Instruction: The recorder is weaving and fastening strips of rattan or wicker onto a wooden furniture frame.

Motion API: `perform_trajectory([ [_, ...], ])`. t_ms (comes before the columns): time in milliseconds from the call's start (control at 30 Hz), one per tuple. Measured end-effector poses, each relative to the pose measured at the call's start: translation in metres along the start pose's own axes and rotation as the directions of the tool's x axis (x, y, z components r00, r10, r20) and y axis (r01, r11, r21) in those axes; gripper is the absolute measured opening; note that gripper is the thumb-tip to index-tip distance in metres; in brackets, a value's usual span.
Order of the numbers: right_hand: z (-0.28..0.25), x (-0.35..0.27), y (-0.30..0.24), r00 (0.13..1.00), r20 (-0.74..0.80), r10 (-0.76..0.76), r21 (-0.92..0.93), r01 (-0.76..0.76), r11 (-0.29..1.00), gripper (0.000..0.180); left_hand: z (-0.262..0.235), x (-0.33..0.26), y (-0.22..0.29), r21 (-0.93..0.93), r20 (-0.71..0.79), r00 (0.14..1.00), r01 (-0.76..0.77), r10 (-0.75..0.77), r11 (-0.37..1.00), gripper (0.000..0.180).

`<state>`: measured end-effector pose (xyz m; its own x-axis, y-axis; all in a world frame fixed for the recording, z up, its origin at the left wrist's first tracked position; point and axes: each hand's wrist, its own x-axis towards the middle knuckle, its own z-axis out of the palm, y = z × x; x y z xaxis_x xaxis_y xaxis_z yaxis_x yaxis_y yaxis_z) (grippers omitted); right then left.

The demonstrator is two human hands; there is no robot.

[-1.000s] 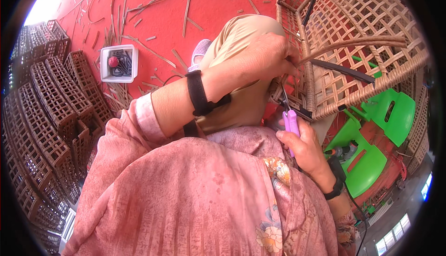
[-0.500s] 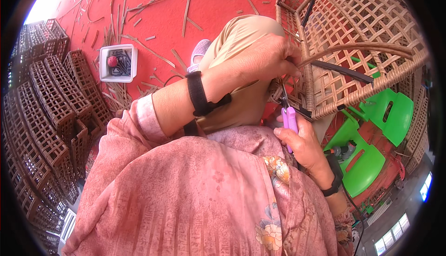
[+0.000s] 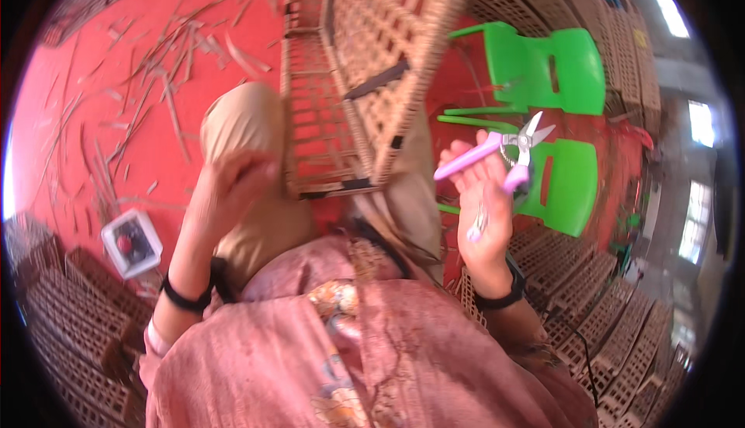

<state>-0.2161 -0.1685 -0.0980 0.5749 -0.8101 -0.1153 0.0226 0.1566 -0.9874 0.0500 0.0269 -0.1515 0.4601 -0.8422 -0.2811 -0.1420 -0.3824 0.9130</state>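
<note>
- Between my legs, here's the woven frame (image 3: pixel 388 40), open lattice all along, a dark strip (image 3: pixel 378 79) running across its slanting side!
- Out to its right, my right hand (image 3: pixel 486 214), palm upturned, loosely grasping the purple-handled shears (image 3: pixel 524 141), blades parted, well apart from the weave.
- Over by my left knee (image 3: pixel 242 110), my left hand (image 3: pixel 237 183), blurred, fingers bent; whether they grip anything, I cannot tell.
- Behind the shears, a green chair (image 3: pixel 573 183), with another green seat (image 3: pixel 578 71) farther up.
- Away left, a white tray (image 3: pixel 110 243) holding a red round thing (image 3: pixel 124 245), and loose strips (image 3: pixel 172 114) scattered across the red floor (image 3: pixel 209 110)!
</note>
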Motion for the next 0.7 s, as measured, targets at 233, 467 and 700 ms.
perform_trajectory([
  [233, -0.207, 0.072, 0.113, 0.787, -0.584, 0.199, -0.173, -0.361, 0.916, 0.042, 0.029, -0.02, 0.021, 0.144, 0.092, 0.995, 0.027, -0.041, 0.989, 0.024],
  [467, -0.32, 0.128, 0.182, 0.768, -0.601, -0.221, -0.709, -0.384, 0.592, 0.067, 0.043, -0.014, 0.02, 0.126, -0.041, 0.996, 0.081, -0.077, 0.989, 0.012],
  [700, -0.313, 0.129, 0.178, 0.573, -0.78, -0.251, -0.625, -0.734, 0.266, 0.069, 0.048, -0.01, 0.027, 0.027, -0.083, 0.973, 0.216, -0.213, 0.976, 0.011],
])
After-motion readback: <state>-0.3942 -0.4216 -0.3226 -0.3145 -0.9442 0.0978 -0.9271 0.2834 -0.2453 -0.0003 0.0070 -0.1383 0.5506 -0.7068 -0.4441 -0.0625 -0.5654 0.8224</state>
